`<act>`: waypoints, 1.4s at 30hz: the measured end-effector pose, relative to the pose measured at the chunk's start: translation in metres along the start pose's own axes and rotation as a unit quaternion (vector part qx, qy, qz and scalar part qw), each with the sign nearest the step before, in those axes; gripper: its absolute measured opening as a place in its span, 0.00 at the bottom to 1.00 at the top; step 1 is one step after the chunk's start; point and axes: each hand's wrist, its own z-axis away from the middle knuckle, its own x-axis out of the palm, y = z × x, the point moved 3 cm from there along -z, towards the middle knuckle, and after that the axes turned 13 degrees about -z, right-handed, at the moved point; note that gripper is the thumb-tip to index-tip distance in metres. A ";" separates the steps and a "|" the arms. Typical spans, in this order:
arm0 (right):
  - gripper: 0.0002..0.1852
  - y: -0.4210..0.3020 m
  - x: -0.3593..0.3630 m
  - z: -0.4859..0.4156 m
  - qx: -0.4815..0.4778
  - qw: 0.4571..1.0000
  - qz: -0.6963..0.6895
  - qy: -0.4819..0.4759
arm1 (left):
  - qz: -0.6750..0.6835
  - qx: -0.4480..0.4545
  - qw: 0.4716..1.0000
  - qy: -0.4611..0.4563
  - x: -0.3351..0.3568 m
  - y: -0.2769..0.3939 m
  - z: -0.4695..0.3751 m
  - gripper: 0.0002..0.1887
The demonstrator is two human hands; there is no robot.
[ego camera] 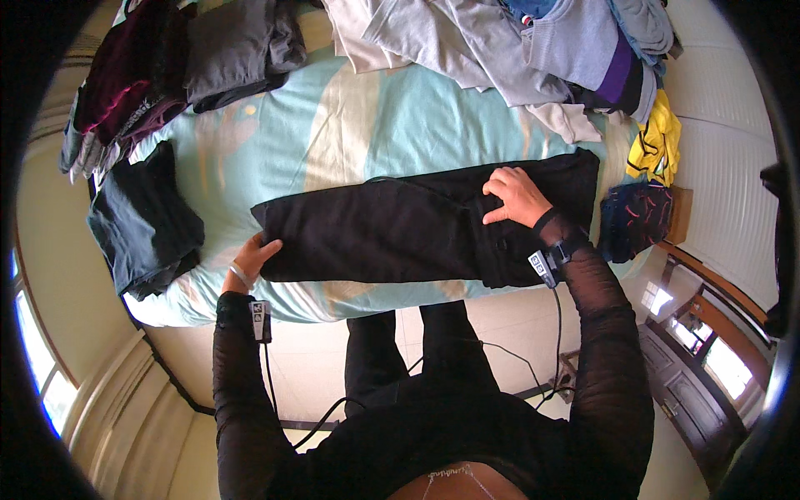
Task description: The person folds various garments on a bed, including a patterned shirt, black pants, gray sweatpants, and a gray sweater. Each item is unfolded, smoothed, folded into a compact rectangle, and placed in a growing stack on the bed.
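Observation:
Black trousers [375, 234], folded lengthwise, lie across the near side of a bed [281, 150] with a pale green patterned cover. At their left end my left hand [253, 259] grips the edge, thumb on top and the other fingers out of sight beneath. My right hand [514, 195] rests on the upper part near the waist end, its fingers curled against the cloth; whether it pinches any fabric I cannot tell. The waist end points right, and a dark cord or seam runs along the upper edge.
Folded dark blue-grey garment [147, 222] lies at the left. Behind it are a maroon pile [128, 75] and folded grey trousers [234, 53]. Light clothes [450, 44] are heaped at the back. A yellow garment [655, 140] and a navy patterned one [637, 219] sit right. Cables hang from both wrist devices.

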 end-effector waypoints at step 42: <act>0.21 -0.069 -0.147 0.228 0.380 0.742 -0.395 0.386 | -0.342 0.261 0.902 0.008 0.413 0.167 0.016 0.35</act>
